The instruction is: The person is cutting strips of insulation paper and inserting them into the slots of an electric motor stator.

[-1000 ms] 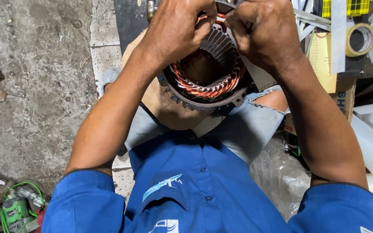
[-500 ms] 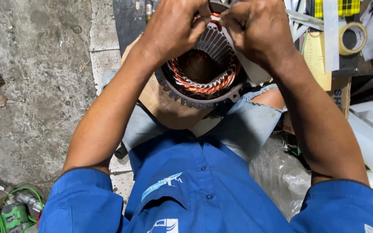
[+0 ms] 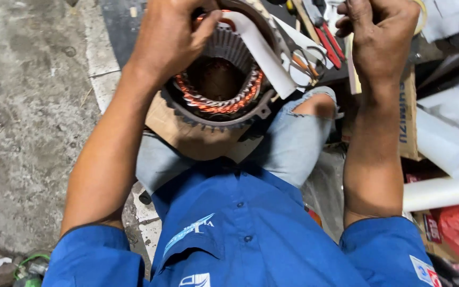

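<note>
left hand (image 3: 171, 40) gripped white strip (image 3: 261, 53) at stator (image 3: 219, 90) rim | right hand (image 3: 381, 34) was fisted, contents unclear, right of stator

Left hand (image 3: 171, 37) at upper centre-left of frame, fingers curled tight, thumb stretched toward the right, back of hand facing the camera. Left forearm bare, running from lower left steeply up to the wrist, elbow bent low near the blue sleeve at bottom left. Right hand (image 3: 381, 34) at upper right, closed into a loose fist, knuckles up, well apart from the left hand. Right forearm bare too, rising nearly straight up along the right side of frame from the blue sleeve at bottom right, wrist slightly bent inward. Both arms raised in front of the chest, elbows spread wide.
</note>
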